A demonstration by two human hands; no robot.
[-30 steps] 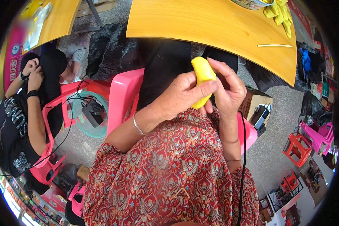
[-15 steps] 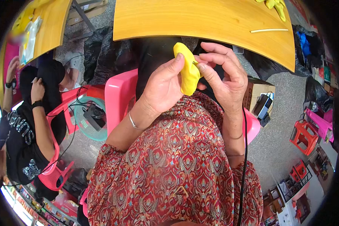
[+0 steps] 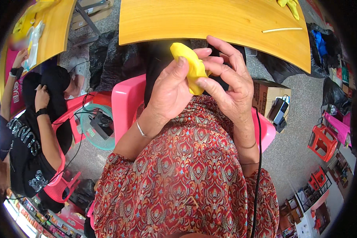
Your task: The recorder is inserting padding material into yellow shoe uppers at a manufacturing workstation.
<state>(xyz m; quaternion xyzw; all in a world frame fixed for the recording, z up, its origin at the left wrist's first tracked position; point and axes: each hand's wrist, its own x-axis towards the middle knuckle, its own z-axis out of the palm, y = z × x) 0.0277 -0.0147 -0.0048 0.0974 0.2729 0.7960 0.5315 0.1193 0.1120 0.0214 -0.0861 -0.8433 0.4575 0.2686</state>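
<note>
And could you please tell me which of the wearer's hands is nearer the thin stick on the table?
Right: in the picture, the right hand is below and left of the thin stick; the left hand is also below, but farther left.

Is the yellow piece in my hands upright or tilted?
Tilted: the yellow piece leans left at its top, held between the left hand and right hand.

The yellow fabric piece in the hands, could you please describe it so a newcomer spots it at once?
Start at the big yellow table, top centre. Just below its front edge, the left hand and right hand hold the yellow fabric piece. Unlike the yellow pieces lying on that table, it is held.
</note>
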